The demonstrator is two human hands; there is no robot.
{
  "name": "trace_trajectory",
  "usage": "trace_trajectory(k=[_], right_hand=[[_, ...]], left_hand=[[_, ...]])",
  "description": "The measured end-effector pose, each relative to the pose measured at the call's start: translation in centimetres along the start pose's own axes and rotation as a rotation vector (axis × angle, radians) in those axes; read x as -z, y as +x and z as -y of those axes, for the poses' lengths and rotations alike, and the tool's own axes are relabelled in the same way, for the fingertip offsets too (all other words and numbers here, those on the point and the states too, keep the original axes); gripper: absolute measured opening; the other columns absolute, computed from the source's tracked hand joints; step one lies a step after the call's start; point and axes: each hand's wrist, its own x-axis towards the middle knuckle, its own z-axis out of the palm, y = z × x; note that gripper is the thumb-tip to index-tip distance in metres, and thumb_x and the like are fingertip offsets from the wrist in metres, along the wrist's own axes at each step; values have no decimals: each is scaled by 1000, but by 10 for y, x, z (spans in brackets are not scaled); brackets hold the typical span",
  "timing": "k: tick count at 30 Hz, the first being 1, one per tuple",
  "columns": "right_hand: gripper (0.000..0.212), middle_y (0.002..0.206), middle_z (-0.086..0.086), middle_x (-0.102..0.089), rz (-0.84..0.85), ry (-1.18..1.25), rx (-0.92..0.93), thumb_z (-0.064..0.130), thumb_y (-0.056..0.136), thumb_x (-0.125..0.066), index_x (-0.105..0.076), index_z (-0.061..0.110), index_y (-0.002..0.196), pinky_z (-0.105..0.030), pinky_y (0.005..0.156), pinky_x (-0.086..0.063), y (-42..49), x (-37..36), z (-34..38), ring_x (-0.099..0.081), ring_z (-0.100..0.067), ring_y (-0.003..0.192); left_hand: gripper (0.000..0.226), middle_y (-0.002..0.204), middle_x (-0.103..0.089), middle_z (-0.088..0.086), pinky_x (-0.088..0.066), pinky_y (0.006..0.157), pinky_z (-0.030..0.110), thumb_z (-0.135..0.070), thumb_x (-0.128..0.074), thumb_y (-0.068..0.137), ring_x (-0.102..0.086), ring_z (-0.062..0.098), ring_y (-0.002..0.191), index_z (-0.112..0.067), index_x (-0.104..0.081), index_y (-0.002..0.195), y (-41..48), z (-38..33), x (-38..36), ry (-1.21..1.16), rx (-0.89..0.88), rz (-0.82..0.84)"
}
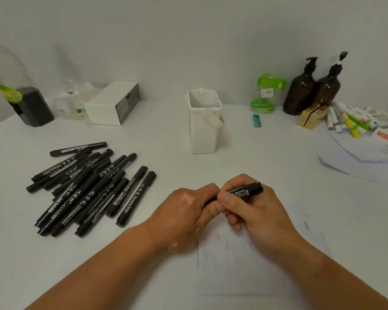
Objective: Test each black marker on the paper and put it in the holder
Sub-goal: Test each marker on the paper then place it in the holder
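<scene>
Seen from the head camera, both hands are grasping one black marker (240,192), holding it just over the top edge of the paper (244,265). The left hand (184,211) is curling its fingers round the marker's lower left end and hiding it. The right hand (253,209) is pinching the barrel between thumb and fingers, with the far end sticking out up and to the right. The two hands are touching each other. The holder (203,130), a white square tub, is standing upright beyond the hands. A pile of black markers (87,189) is lying to the left, well apart from the holder.

Everything is resting on a white tabletop (267,157) that is meeting a pale wall (188,41). Along that wall a white box (112,104), a blue lighter (257,120) and two brown pump bottles (311,88) are sitting.

White lettering is running along the markers. "Permanent Marker" is reading clearly on the pile's rightmost one and "120" on several others, while the print on the held marker is too small to read.
</scene>
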Motion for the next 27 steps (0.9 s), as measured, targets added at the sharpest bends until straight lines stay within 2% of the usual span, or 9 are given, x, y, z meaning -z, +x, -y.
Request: trace_trajectory(k=[5,7,10,12,15,17,19,23,27], right_hand=[[15,57,-5,-56,-1,18,28,30,82,-76,-66,18,81,-27,45,-42,-4,-5,2,-50,-17,49],[17,57,-10,-54,15,-9,65,34,81,-74,-66,19,81,-27,46,-42,-6,-5,5,-49,-17,49],[15,61,-19,-51,31,-37,95,26,85,-75,-66,14,83,-30,47,-40,-7,-3,5,-47,-21,50],[11,61,-19,-51,26,-43,96,19,87,-73,-65,12,83,-30,47,-39,-8,-3,2,-45,-22,50],[8,55,-8,-51,-101,-45,104,18,84,-71,-66,17,77,-26,44,-39,-1,3,5,-45,-17,48],[9,52,-1,-49,-276,77,78,18,78,-69,-67,21,70,-24,40,-34,4,19,9,-43,-15,46],[9,53,-1,-53,-349,117,39,18,77,-65,-74,19,75,-26,40,-37,5,36,10,-48,-16,46],[24,67,-17,-71,-239,102,-128,21,76,-60,-81,15,86,-31,47,-53,0,38,6,-67,-28,55],[6,56,-7,-64,-201,-180,-130,25,74,-75,-72,21,78,-23,48,-49,2,20,1,-59,-18,48]], left_hand=[[43,76,-69,-3,-47,60,38,-51,-37,101,-56,21,60,-14,-59,100,-1,1,0,-38,-19,18],[38,69,-62,-15,-42,54,27,-52,-39,99,-50,8,54,-19,-57,97,-1,1,1,-66,-47,5],[20,67,-51,-40,-29,54,4,-42,-45,100,-45,-11,54,-25,-53,93,-3,-1,2,-55,-103,-39],[21,65,-51,-34,-30,53,10,-49,-43,99,-45,-6,52,-30,-50,97,-5,-1,-2,-31,-65,-33],[45,60,-46,-15,-35,53,22,-72,-44,87,-45,7,55,-33,-46,111,-7,6,-8,54,19,-56],[61,70,-47,-15,-36,59,19,-78,-54,75,-48,4,63,-35,-48,117,-7,13,-4,78,97,-91],[65,84,-49,-18,-38,68,17,-78,-62,69,-50,0,75,-35,-53,117,-9,20,0,97,131,-75],[68,105,-51,-19,-45,87,23,-77,-69,65,-53,2,95,-35,-61,118,-9,23,1,149,143,1],[64,105,-53,-19,-43,91,26,-77,-68,67,-51,2,98,-36,-64,116,-8,21,-1,174,147,33]])
